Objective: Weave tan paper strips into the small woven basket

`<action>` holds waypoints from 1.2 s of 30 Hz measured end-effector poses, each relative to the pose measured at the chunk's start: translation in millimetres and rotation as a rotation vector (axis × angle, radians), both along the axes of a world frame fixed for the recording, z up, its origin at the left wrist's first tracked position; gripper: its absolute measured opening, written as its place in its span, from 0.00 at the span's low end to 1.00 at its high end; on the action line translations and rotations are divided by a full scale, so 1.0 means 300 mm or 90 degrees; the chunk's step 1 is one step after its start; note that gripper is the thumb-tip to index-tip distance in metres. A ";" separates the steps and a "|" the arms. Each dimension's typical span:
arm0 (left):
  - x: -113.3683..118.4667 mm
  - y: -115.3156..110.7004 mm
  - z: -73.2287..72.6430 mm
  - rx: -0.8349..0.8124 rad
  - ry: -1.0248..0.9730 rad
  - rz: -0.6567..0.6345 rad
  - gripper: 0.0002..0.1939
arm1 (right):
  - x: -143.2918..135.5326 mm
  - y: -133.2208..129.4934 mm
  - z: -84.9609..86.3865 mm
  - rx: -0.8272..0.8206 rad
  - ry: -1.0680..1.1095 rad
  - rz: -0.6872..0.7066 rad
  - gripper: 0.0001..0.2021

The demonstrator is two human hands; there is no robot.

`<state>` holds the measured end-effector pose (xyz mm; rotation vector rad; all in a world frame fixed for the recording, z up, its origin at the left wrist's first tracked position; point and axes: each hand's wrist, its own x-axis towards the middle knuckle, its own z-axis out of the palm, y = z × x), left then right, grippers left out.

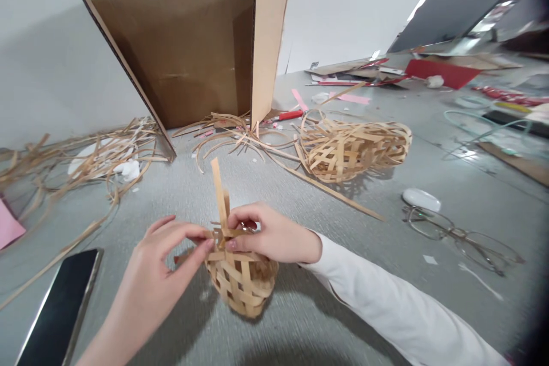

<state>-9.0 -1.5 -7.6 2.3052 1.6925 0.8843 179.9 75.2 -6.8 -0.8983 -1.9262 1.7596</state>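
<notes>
A: Item 1, main pc.?
B: Sm. woven basket, pale flat strips, open weave. Loc.: directly under both sets of fingertips, btwn. the hands; body hangs below the grip. Whether its base touches the tabletop: can't tell. Upright strip rises from rim, just beyond the grip.

A: Grip, L?
B: L hand: thumb & index brought together in a pinch on a strip at the rim's L edge; other fingers loosely bent.

A: Grip, R?
B: R hand: thumb & index closed on rim strips, just R of upright strip. White sleeve behind it.

A: Items R of grip?
B: 1 lg. woven pc., on its side, beyond R hand. 1 white oval case, nearer; 1 pr. glasses, just beside it.

A: Items L of grip?
B: 1 phone, dark screen up, beside L forearm. Loose strips, tangled, farther off.

A: Beyond grip?
B: 1 cardboard box, open side facing the hands; red-handled tool at its R foot, among strip ends.
</notes>
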 end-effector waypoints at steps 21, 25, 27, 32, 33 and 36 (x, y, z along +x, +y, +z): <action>0.007 0.044 -0.019 -0.270 -0.333 -0.082 0.12 | 0.006 -0.025 0.000 0.048 -0.045 -0.001 0.13; -0.006 0.049 -0.020 -0.318 -0.368 -0.102 0.13 | 0.006 -0.021 -0.003 0.057 -0.054 0.006 0.13; -0.014 0.049 -0.018 -0.368 -0.395 -0.104 0.13 | 0.005 -0.021 -0.004 0.061 -0.056 0.006 0.13; -0.035 0.045 -0.011 -0.453 -0.426 -0.101 0.12 | -0.002 -0.027 -0.006 0.063 -0.052 0.002 0.13; -0.037 0.045 -0.009 -0.462 -0.425 -0.103 0.12 | -0.003 -0.030 -0.006 0.062 -0.052 0.000 0.13; -0.038 0.041 0.000 -0.482 -0.412 -0.117 0.13 | -0.006 -0.035 -0.009 0.060 -0.050 -0.007 0.14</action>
